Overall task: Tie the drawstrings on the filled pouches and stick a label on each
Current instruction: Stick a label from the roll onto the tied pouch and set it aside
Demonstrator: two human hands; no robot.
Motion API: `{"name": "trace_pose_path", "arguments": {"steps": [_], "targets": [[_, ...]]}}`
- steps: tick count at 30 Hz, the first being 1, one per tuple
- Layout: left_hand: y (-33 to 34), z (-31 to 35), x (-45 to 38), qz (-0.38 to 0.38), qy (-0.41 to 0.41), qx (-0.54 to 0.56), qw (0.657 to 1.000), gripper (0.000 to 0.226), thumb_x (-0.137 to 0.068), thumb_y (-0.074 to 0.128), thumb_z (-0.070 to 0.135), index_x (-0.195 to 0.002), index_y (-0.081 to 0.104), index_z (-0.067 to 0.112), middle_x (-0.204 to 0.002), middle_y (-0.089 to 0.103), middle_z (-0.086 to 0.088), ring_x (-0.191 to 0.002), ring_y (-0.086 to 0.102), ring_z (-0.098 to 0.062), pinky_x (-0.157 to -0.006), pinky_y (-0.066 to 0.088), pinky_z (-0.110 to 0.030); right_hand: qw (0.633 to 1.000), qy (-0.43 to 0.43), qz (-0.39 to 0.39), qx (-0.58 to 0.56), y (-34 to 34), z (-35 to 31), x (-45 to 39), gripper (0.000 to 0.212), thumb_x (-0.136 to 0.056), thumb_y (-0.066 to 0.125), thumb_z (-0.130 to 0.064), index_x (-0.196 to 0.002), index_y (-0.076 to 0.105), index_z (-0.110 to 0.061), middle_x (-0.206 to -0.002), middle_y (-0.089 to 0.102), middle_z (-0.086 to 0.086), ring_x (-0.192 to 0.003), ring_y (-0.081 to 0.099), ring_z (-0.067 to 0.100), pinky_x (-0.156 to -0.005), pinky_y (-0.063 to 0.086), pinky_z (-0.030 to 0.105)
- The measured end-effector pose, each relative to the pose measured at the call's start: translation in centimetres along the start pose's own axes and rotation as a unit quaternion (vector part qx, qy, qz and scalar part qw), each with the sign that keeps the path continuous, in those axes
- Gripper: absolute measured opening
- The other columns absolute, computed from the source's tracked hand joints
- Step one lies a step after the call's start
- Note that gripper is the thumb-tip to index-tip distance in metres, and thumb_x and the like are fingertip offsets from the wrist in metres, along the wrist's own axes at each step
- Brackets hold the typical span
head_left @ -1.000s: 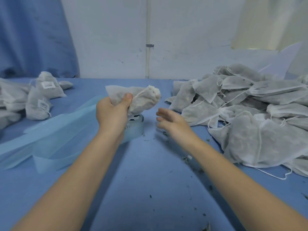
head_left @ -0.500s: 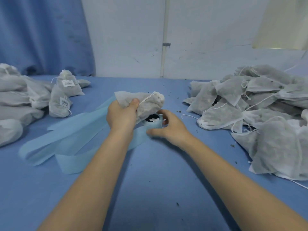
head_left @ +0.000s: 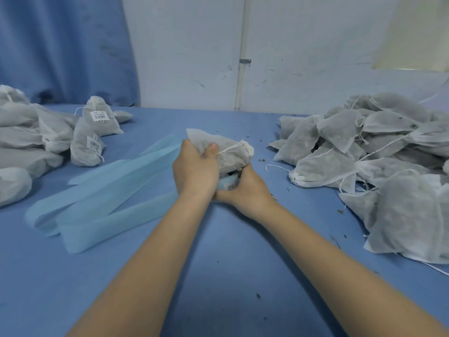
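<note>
- Your left hand [head_left: 194, 172] grips a filled white pouch [head_left: 226, 152] above the blue table [head_left: 218, 263], thumb pressed on its side, fingers curled round it
- The pouch's drawstring [head_left: 230, 148] runs across the top, pulled toward the gathered mouth on the right
- Your right hand [head_left: 245, 189] sits just under the pouch, fingers curled round a light blue label roll [head_left: 227, 182]; how firmly it holds, you can't tell from this angle
- Long strips of pale blue backing tape [head_left: 104, 198] trail from the roll to the left across the table
- On your left lies a heap of tied pouches [head_left: 31, 144]; two near ones carry barcode labels [head_left: 99, 116]
- On your right sits a pile of untied pouches [head_left: 376, 161] with loose strings
- Dark crumbs dot the table near the right pile
</note>
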State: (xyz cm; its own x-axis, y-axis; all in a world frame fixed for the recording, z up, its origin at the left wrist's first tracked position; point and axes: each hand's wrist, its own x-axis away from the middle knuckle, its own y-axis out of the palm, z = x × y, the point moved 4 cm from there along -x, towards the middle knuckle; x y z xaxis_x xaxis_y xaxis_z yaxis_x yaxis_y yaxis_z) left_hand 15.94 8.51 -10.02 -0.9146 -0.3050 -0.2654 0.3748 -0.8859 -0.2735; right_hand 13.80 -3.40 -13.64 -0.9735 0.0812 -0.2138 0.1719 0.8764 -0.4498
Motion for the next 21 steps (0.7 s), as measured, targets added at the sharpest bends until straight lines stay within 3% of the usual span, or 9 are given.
{"name": "trace_pose_path", "arguments": {"steps": [2,5,7,10,13,16,18,21], "targets": [[0.0,0.0,-0.1,0.001,0.0,-0.005,1.0,0.023,-0.092,0.055,0.031,-0.089,0.044,0.011,-0.078,0.043,0.002,-0.08,0.04,-0.021,-0.058,0.021,-0.023,0.999,0.027,-0.042,-0.011,-0.7,0.6,0.5,0.063,-0.062,0.09,-0.032,-0.11,0.05,-0.033,-0.096,0.065,-0.026,-0.082,0.061,-0.01,-0.072,0.047,0.008],[0.1,0.0,0.0,-0.003,-0.001,-0.011,1.0,0.023,-0.093,0.055,0.031,-0.089,0.043,0.011,-0.08,0.043,0.002,-0.08,0.04,-0.021,-0.057,0.02,-0.024,0.997,0.046,-0.052,-0.046,-2.2,1.5,1.2,0.07,-0.07,0.085,-0.014,-0.131,0.051,-0.015,-0.112,0.066,-0.005,-0.087,0.067,0.006,-0.088,0.052,0.022],[0.1,0.1,0.1,-0.01,-0.003,-0.014,1.0,0.023,-0.093,0.054,0.032,-0.089,0.043,0.012,-0.083,0.045,0.001,-0.081,0.041,-0.021,-0.06,0.023,-0.024,0.998,0.037,-0.044,-0.037,-2.6,1.5,1.6,0.056,-0.074,0.081,-0.01,-0.126,0.059,-0.013,-0.108,0.071,-0.002,-0.089,0.069,0.008,-0.09,0.05,0.02],[0.1,0.2,0.1,-0.021,0.002,-0.022,1.0,0.023,-0.093,0.053,0.033,-0.092,0.045,0.011,-0.088,0.047,-0.001,-0.082,0.041,-0.021,-0.063,0.024,-0.024,1.0,0.027,0.008,-0.001,-2.5,1.3,1.3,0.033,-0.074,0.082,-0.018,-0.103,0.067,-0.017,-0.086,0.072,-0.008,-0.072,0.063,-0.01,-0.071,0.041,0.001],[0.0,0.3,0.0,-0.029,-0.002,-0.027,0.999,0.024,-0.093,0.053,0.033,-0.095,0.047,0.01,-0.098,0.054,-0.007,-0.088,0.046,-0.024,-0.07,0.03,-0.027,0.998,0.015,0.065,0.008,-2.3,1.2,0.9,0.025,-0.07,0.085,-0.02,-0.088,0.068,-0.022,-0.073,0.065,-0.017,-0.063,0.056,-0.018,-0.064,0.039,-0.001],[0.1,0.3,0.0,-0.029,-0.005,-0.029,0.999,0.024,-0.093,0.053,0.034,-0.095,0.047,0.011,-0.104,0.058,-0.009,-0.096,0.051,-0.027,-0.071,0.031,-0.027,0.995,0.006,0.096,0.017,-2.2,1.3,1.1,0.017,-0.07,0.084,-0.019,-0.084,0.074,-0.017,-0.071,0.067,-0.012,-0.06,0.057,-0.014,-0.064,0.039,0.001],[0.2,0.3,0.0,-0.031,-0.007,-0.029,0.999,0.024,-0.093,0.053,0.034,-0.095,0.047,0.011,-0.098,0.055,-0.005,-0.092,0.05,-0.026,-0.071,0.032,-0.028,0.994,0.004,0.109,0.021,-2.4,1.3,1.2,0.01,-0.072,0.083,-0.017,-0.076,0.074,-0.018,-0.064,0.065,-0.014,-0.059,0.058,-0.007,-0.062,0.04,0.002],[0.2,0.2,0.1,-0.035,-0.009,-0.026,0.999,0.023,-0.093,0.053,0.034,-0.093,0.046,0.012,-0.093,0.05,-0.002,-0.085,0.044,-0.022,-0.072,0.033,-0.028,0.992,0.012,0.118,0.031,-2.5,1.1,1.4,0.016,-0.072,0.083,-0.018,-0.068,0.068,-0.023,-0.061,0.065,-0.013,-0.063,0.063,0.004,-0.062,0.043,0.006]]}}
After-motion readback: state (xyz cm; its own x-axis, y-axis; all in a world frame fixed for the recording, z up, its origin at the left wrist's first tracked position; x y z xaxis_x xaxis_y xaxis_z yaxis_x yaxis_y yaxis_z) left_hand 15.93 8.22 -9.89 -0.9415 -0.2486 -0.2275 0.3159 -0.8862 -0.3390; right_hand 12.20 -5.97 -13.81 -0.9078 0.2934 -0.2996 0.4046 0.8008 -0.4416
